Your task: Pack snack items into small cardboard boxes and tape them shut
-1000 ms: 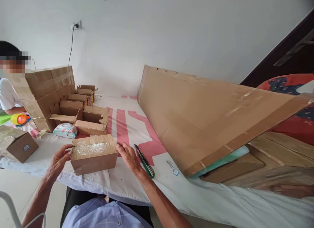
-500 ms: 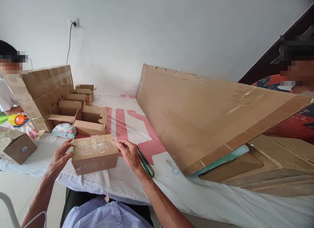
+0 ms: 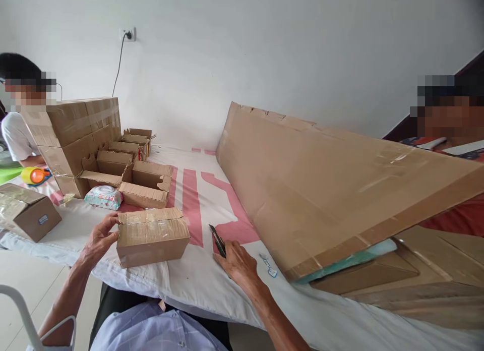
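The small brown cardboard box with clear tape on its top [image 3: 153, 237] sits on the white cloth with pink patterns [image 3: 204, 280]. At the left end of this box, the left hand [image 3: 100, 240] touches with bent thumb and fingers, its forearm slanting up from below; I cannot tell if it grips firmly. To the right of the box, the right hand [image 3: 238, 262] is low over the cloth, back upward, fingers closed around a slim dark cutter knife [image 3: 218, 239], whose blade points forward and slightly left. Behind the box, toward the left, is a pale blue-green soft packet [image 3: 103, 197]; well to its right, a large brown cardboard panel [image 3: 321, 189] stands tilted.
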